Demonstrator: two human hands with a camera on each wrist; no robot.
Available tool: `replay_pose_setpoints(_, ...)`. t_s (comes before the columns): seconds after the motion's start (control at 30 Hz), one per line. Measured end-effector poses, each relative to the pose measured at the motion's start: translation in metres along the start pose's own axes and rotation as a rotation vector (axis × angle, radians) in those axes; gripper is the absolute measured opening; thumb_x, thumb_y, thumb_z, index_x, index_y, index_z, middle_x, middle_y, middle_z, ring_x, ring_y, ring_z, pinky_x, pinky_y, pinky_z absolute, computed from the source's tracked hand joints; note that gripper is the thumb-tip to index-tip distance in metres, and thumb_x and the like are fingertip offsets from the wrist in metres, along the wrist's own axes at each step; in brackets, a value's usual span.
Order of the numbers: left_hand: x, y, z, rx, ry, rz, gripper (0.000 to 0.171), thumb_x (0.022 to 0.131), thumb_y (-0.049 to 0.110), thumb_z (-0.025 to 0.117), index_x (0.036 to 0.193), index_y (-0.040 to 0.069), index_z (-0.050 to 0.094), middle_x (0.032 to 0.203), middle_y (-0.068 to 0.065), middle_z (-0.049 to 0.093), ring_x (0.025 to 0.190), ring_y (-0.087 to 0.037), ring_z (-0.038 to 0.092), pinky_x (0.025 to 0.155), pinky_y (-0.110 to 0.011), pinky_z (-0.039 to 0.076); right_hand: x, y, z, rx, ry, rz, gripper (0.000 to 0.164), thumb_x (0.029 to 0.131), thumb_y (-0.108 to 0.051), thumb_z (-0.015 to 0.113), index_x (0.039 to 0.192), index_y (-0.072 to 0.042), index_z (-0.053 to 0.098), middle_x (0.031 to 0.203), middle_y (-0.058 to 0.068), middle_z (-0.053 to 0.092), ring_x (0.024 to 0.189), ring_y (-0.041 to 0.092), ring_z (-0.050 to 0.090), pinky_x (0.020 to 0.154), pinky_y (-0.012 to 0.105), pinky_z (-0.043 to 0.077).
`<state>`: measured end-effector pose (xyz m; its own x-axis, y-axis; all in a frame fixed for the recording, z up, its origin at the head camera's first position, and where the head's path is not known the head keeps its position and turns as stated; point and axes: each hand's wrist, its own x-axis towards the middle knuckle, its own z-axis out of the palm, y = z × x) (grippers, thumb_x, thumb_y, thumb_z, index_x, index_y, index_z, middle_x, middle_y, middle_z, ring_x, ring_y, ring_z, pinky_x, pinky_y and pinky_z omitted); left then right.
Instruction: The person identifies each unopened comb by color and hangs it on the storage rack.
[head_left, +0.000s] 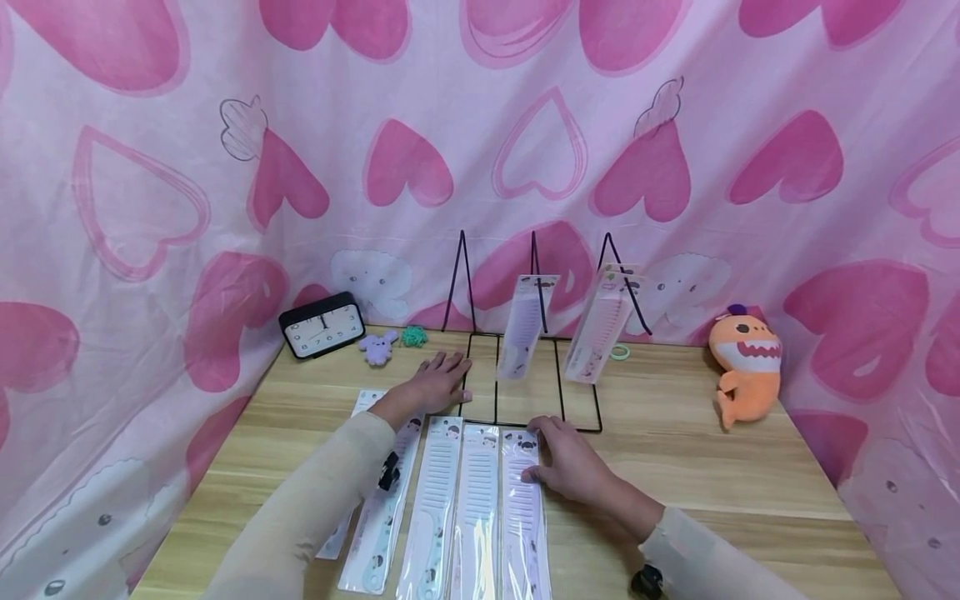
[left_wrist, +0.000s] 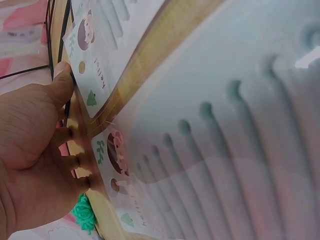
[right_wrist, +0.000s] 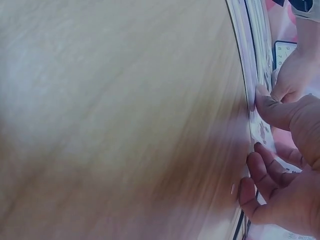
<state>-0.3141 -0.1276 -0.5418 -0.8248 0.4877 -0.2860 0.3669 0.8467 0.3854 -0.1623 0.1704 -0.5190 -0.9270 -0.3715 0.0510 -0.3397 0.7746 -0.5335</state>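
Several combs in clear packets lie side by side on the table, partly under my left forearm. My right hand (head_left: 570,462) is at the rightmost packaged comb (head_left: 521,517), pinching its upper edge with thumb and curled fingers (right_wrist: 260,172). Behind the row stands a black wire rack (head_left: 497,392) with three upright peaks. A purple packaged comb (head_left: 522,325) hangs on its middle hook and pink packaged combs (head_left: 600,325) hang on the right one. My left hand (head_left: 438,383) rests with spread fingers at the rack's left side, holding nothing; the left wrist view shows packets (left_wrist: 95,55) beside it.
At the back left are a black clock (head_left: 324,327), a small purple toy (head_left: 377,347) and a green knotted item (head_left: 414,336). A pale green ring (head_left: 619,352) lies behind the rack. An orange shark plush (head_left: 746,367) sits at the right. A heart-patterned curtain encloses the table.
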Motion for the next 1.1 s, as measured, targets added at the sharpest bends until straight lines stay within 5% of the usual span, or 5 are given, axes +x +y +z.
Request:
replay_pose_setpoints(0.13, -0.001, 0.001, -0.001, 0.002, 0.004, 0.006, 0.081, 0.115, 0.054, 0.052, 0.179, 0.018, 0.017, 0.188, -0.01, 0.002, 0.174, -0.044, -0.005, 0.14, -0.067, 0.002, -0.001, 0.005, 0.002, 0.048, 0.029, -0.066, 0.063, 0.085, -0.024, 0.099, 0.133, -0.005, 0.064, 0.103, 0.001, 0.062, 0.09, 0.012, 0.054, 0.074, 0.029, 0.049)
replay_pose_setpoints(0.4, -0.004, 0.0, 0.0, 0.026, 0.019, 0.019, 0.082, 0.115, 0.059, 0.047, 0.179, 0.018, 0.018, 0.188, -0.011, 0.004, 0.174, -0.045, -0.002, 0.14, -0.068, 0.005, 0.002, -0.001, -0.002, 0.102, 0.015, 0.058, 0.062, 0.085, -0.011, 0.098, 0.136, -0.01, 0.065, 0.107, -0.001, 0.062, 0.092, 0.012, 0.057, 0.075, 0.024, 0.052)
replay_pose_setpoints(0.67, -0.023, 0.021, -0.017, 0.031, 0.009, 0.022, 0.078, 0.117, 0.049, 0.051, 0.178, 0.011, 0.022, 0.187, -0.017, 0.009, 0.173, -0.049, 0.003, 0.139, -0.069, 0.008, 0.002, 0.0, -0.013, 0.217, 0.051, 0.051, 0.07, 0.084, -0.003, 0.097, 0.144, -0.008, 0.061, 0.117, 0.002, 0.061, 0.096, 0.013, 0.062, 0.077, 0.021, 0.06)
replay_pose_setpoints(0.97, -0.001, 0.003, -0.001, 0.003, 0.0, -0.002, 0.081, 0.115, 0.052, 0.053, 0.179, 0.019, 0.017, 0.189, -0.008, 0.002, 0.174, -0.042, -0.006, 0.141, -0.065, 0.001, 0.004, -0.005, -0.031, 0.408, 0.131, 0.019, 0.082, 0.082, 0.007, 0.094, 0.153, -0.012, 0.057, 0.127, 0.008, 0.065, 0.104, 0.021, 0.071, 0.085, 0.026, 0.068)
replay_pose_setpoints(1.1, -0.009, 0.01, -0.007, 0.017, 0.003, 0.0, 0.08, 0.115, 0.051, 0.054, 0.178, 0.015, 0.021, 0.188, -0.012, 0.007, 0.174, -0.045, -0.001, 0.14, -0.067, 0.005, 0.004, -0.012, -0.044, 0.479, 0.172, -0.031, 0.084, 0.081, 0.012, 0.092, 0.153, -0.013, 0.058, 0.13, 0.013, 0.064, 0.104, 0.024, 0.074, 0.081, 0.026, 0.069)
